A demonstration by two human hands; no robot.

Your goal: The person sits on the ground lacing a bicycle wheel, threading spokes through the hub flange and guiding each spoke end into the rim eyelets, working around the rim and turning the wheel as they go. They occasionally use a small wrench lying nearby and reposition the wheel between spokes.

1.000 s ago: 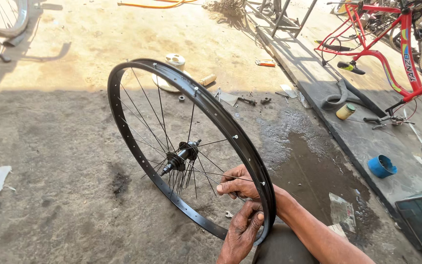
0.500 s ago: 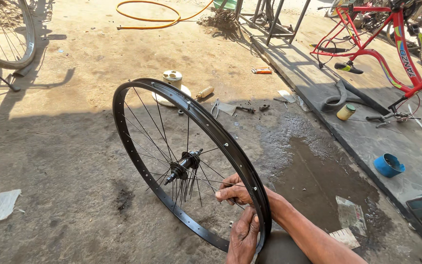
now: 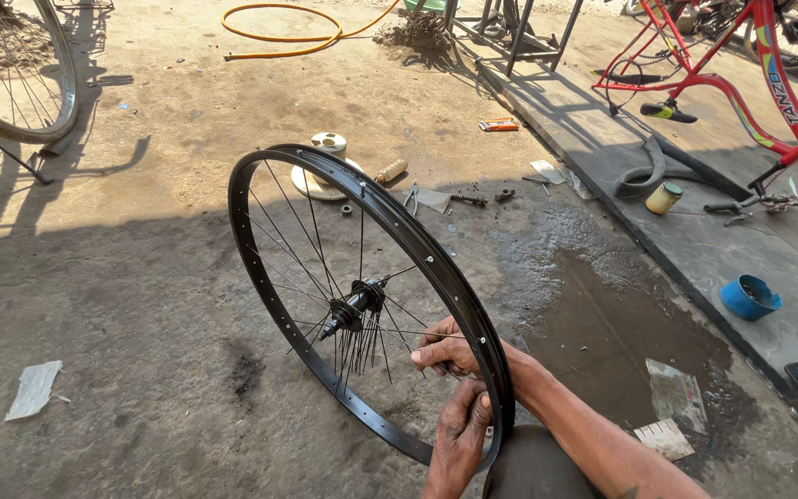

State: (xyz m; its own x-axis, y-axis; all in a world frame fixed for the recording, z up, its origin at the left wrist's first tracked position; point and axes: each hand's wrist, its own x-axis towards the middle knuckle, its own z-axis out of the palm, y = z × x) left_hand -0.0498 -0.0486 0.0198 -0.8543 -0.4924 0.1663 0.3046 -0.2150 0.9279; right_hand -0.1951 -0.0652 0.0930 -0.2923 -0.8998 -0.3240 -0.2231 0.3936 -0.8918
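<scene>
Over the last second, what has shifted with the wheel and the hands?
Little changed. The black bicycle rim stays upright on the ground, though the view has swung so it sits further right. The right hand keeps pinching a spoke by the rim's near edge, and the left hand still grips the rim below it. The hub and loose spokes hang as before.

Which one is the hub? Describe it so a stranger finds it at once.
Start at the black bicycle rim standing upright on the concrete ground. Follow its thin spokes inward to the black hub at the centre. Unlike the rim, it is short and barrel-shaped, with loose spokes hanging below it.
</scene>
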